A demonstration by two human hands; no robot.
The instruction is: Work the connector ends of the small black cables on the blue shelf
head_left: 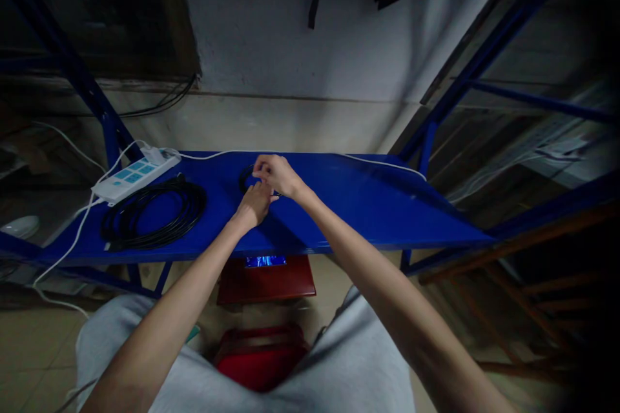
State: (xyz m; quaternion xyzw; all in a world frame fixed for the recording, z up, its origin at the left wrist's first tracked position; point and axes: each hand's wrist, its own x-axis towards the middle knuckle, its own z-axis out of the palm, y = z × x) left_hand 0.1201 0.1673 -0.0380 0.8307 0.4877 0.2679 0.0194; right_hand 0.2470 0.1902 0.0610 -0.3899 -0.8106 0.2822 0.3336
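Foreground: the left forearm (165, 316) and right forearm (382, 284) rise above grey clothing (343, 361) to meet at 12 o'clock over a blue worktop (368, 206). The left hand (256, 202), palm down with fingers partly bent, covers part of a small black cable (244, 179), whose curve shows at the hands' 9 o'clock. The right hand (276, 174) draws its thumb and fingertips close together in an apparent pinch; whether either hand grips the cable cannot be told. Farther out at 9 o'clock lies a larger black coil (194, 210), with a white power strip (136, 175) at the coil's 11 o'clock. The step in hand appears to be 2-handed arranging of the small cable; the next move probably calls for 1 hand steadying its curve while the other guides the cable.
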